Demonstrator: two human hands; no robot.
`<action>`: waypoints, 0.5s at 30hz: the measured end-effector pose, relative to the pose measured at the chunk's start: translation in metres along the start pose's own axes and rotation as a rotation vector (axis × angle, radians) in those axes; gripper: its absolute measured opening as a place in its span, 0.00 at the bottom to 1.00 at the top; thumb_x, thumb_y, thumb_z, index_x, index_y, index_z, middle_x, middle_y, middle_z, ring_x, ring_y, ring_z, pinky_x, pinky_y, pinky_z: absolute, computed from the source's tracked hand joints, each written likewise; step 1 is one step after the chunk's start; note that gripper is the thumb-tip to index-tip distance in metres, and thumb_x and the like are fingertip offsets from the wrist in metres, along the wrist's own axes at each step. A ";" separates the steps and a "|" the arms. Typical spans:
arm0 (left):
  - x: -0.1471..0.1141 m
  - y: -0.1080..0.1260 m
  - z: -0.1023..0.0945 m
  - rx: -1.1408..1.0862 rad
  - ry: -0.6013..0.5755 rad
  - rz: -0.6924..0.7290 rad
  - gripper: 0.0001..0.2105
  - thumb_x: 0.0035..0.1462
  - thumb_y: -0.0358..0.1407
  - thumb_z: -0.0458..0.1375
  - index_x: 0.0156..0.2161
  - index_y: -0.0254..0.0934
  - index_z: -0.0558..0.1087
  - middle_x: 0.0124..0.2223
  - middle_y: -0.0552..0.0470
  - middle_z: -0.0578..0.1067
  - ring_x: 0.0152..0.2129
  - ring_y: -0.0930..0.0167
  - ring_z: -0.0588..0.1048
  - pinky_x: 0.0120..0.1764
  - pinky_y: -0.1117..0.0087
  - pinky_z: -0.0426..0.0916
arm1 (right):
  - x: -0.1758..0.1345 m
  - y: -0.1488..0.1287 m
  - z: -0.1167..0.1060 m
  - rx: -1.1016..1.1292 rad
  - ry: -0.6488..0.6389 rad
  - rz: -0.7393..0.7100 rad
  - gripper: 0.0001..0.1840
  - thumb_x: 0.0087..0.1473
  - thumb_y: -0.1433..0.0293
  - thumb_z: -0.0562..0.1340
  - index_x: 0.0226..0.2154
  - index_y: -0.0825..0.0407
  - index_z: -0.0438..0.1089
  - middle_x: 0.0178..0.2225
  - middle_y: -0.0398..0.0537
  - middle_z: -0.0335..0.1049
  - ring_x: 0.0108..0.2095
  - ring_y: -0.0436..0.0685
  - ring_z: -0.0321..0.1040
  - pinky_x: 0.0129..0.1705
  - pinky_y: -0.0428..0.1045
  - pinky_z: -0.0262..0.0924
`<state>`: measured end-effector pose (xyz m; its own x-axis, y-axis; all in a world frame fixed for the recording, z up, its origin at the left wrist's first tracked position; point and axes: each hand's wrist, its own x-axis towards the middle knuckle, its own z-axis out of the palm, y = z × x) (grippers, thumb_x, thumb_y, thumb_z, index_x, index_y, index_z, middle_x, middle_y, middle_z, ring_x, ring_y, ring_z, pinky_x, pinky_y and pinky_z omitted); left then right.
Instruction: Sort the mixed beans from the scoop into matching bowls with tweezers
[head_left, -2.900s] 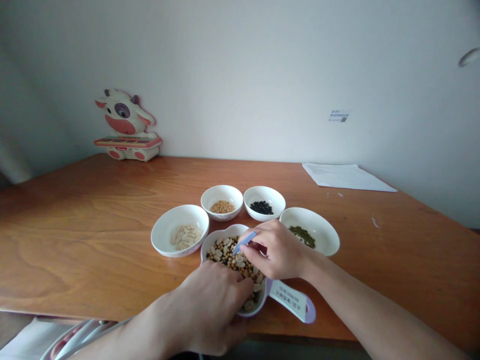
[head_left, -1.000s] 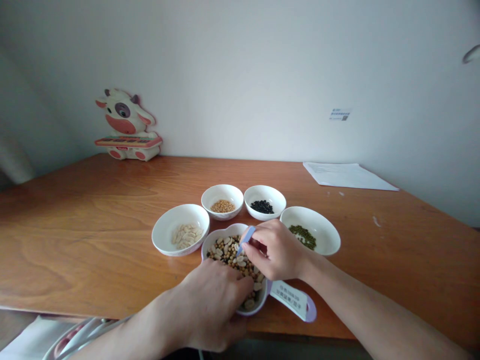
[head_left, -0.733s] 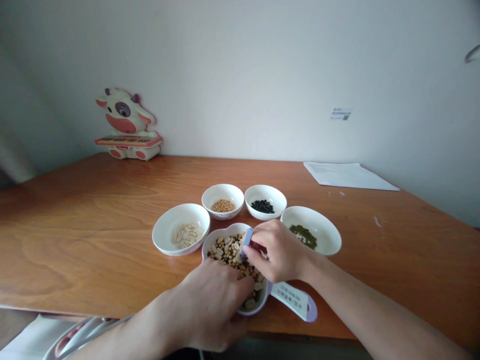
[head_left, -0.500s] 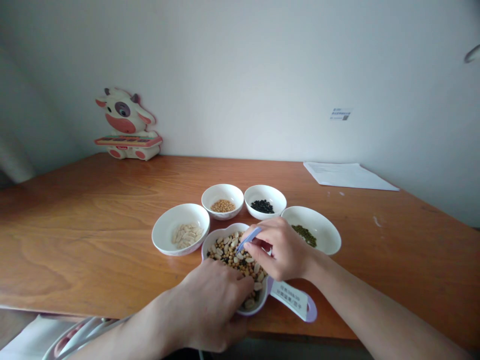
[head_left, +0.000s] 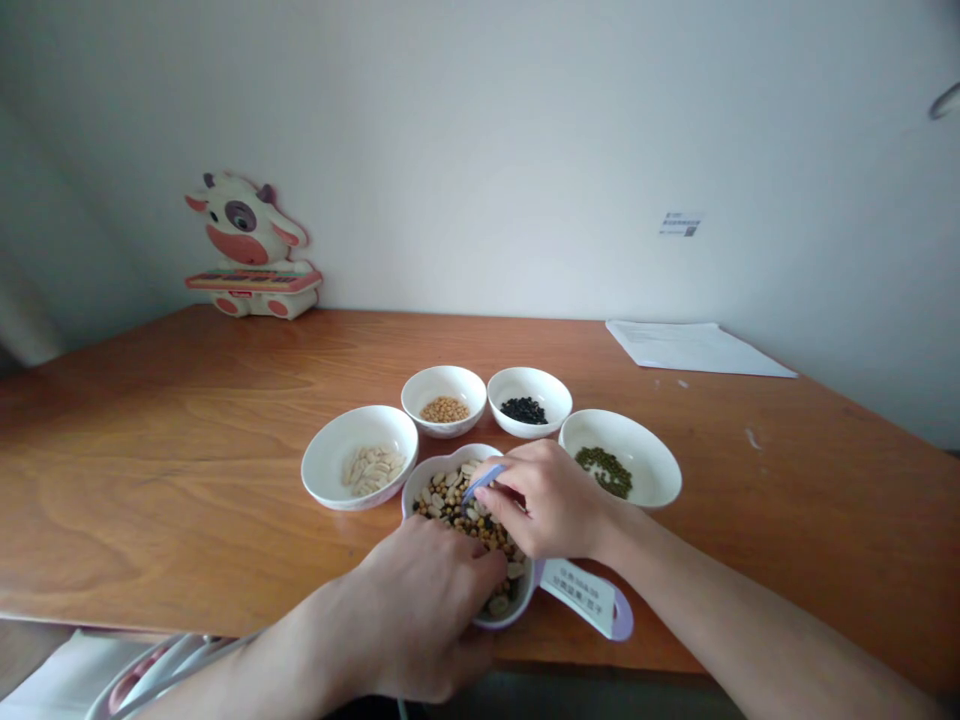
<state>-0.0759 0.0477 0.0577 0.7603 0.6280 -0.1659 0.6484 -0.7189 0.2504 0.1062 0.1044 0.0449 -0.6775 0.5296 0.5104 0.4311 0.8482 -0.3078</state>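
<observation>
A pair of purple tweezers (head_left: 482,484) is pinched in my right hand (head_left: 551,497), tips down among mixed peanuts and beans (head_left: 444,497). These lie in a white, purple-edged bowl (head_left: 417,476) with a labelled handle (head_left: 581,596). My left hand (head_left: 427,600) grips the bowl's near left side, the thumb over the beans; its other fingertips are hidden. What sits between the tweezer tips is too small to tell. Around the bowl stand white bowls of pale flat seeds (head_left: 373,470), yellow beans (head_left: 445,409), black beans (head_left: 524,410) and green beans (head_left: 604,471).
A cow-shaped toy keyboard (head_left: 253,250) stands at the back left of the wooden table (head_left: 187,430). White papers (head_left: 697,347) lie at the back right, against the wall (head_left: 480,170). The table's front edge runs close under my hands.
My right hand has shifted slightly left with the tweezers, their tips moving left within the beans. The left hand stays in place on the bowl.
</observation>
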 end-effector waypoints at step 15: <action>0.000 0.001 -0.001 0.031 -0.018 -0.022 0.06 0.49 0.38 0.59 0.31 0.39 0.67 0.33 0.52 0.76 0.26 0.63 0.74 0.29 0.63 0.69 | 0.001 0.000 -0.001 -0.008 0.119 0.035 0.13 0.58 0.73 0.57 0.25 0.55 0.73 0.26 0.49 0.76 0.25 0.52 0.69 0.29 0.47 0.62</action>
<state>-0.0756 0.0473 0.0592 0.7462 0.6385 -0.1883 0.6657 -0.7140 0.2171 0.1064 0.1050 0.0466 -0.5866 0.5533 0.5914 0.4583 0.8288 -0.3209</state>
